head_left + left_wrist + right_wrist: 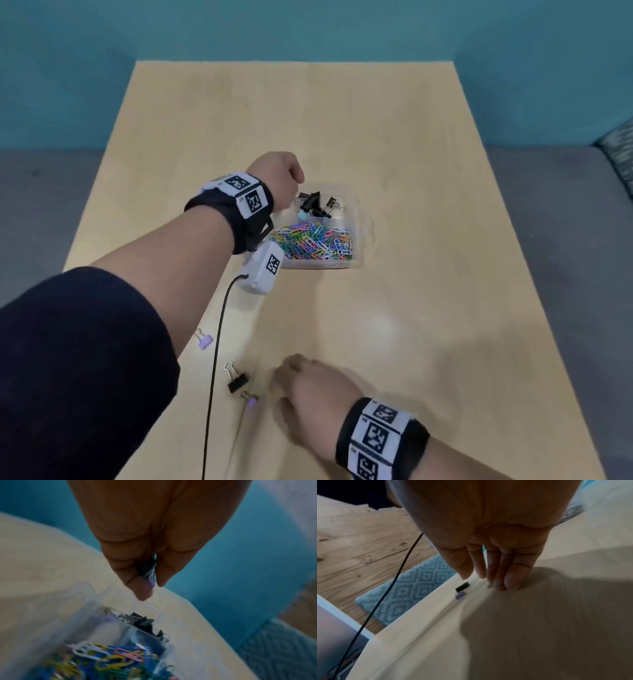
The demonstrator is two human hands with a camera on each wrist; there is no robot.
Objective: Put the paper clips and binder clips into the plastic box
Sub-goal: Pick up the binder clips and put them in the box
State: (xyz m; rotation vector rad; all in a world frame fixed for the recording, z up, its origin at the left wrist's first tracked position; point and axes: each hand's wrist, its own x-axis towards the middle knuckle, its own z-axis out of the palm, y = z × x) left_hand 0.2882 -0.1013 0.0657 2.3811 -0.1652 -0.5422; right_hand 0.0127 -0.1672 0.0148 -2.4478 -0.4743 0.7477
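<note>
While reaching: we are seeing these.
Box: clear plastic box (356, 262) is holding colourful paper clips (313, 241), black binder clips (313, 204).
Left hand (279, 178): pinching a purple clip (151, 580).
Right hand (308, 399): fingers relaxed, holding nothing.

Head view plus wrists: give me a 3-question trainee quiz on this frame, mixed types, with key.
1. True or false: the paper clips lie in the plastic box.
2. How many binder clips lie loose on the table?
3. The left hand is: A) flat on the table B) pinching a clip over the box C) out of view.

Key: 1 true; 2 three: lilac, black, purple; 3 B.
</note>
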